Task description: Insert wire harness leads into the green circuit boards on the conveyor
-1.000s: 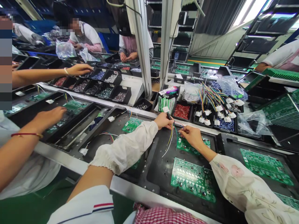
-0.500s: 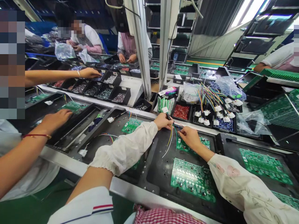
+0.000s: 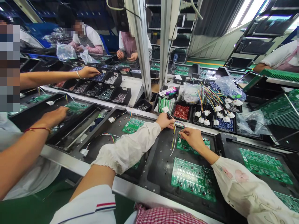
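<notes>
My left hand [image 3: 164, 121] is closed around the black-sleeved part of a wire harness, whose white connector [image 3: 165, 109] sticks up above the fingers. Yellow and white wires [image 3: 174, 137] hang loose below that hand. Other coloured wires arch across to my right hand [image 3: 191, 138], which pinches their ends just above a green circuit board [image 3: 182, 145]. Fingers partly hide those tips, so I cannot tell whether they touch the board. A second circuit board [image 3: 192, 179] lies nearer to me in the same black tray [image 3: 158, 168].
Behind my hands stand bins of red parts [image 3: 181, 111] and bundled wire harnesses [image 3: 207, 102]. A metal post [image 3: 142, 53] rises at the back. On my left, a co-worker's hand [image 3: 54, 116] is over a neighbouring tray. Another tray with circuit boards [image 3: 265, 165] lies right.
My right hand has shifted slightly right and down. Coloured wires, green among them, now arch between my hands; the green one hung down before. The co-worker's near hand has moved left.
</notes>
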The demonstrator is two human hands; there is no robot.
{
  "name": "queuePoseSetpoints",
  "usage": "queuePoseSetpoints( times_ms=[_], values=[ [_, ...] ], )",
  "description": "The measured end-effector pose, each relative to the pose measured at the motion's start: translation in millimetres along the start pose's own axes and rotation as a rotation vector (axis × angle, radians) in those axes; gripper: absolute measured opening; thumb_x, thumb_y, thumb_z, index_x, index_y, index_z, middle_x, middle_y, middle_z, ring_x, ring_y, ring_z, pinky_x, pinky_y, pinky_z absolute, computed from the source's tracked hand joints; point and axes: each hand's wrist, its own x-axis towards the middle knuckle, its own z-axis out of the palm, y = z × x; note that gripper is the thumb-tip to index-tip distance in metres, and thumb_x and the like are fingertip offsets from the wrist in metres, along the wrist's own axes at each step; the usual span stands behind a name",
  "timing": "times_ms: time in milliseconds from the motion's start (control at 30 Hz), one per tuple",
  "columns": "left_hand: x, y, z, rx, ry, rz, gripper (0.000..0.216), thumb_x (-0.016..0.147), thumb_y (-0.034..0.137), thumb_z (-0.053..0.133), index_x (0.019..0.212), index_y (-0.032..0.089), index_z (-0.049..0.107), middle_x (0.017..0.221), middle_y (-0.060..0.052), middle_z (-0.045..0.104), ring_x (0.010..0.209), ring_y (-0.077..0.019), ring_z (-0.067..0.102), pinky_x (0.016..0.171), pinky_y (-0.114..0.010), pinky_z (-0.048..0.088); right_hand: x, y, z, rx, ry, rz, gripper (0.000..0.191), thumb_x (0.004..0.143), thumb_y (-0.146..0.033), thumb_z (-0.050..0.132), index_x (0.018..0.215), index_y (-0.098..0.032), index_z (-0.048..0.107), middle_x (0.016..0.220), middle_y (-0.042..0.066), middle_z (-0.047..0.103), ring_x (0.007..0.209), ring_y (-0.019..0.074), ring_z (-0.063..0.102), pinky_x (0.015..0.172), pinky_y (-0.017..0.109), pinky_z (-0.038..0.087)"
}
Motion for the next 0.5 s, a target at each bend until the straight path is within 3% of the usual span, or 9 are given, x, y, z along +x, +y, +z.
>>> queuePoseSetpoints(
  times_ms=[500],
  values=[
    [1.3, -0.1, -3.0, -0.006, -0.045, 0.004, 0.01, 0.072, 0.007, 0.058, 0.07, 0.008, 0.048, 0.047, 0.0, 0.053, 0.046, -0.013, 0.059, 0.048, -0.026, 0.052, 3.8, 11.6, 3.9, -0.022, 0.014, -0.012, 0.007, 0.071, -0.024, 0.056, 0.07, -0.018, 0.06, 0.057, 0.001, 0.065, 0.056, 0.0163, 0.064, 0.056, 0.026, 0.048]
  ],
)
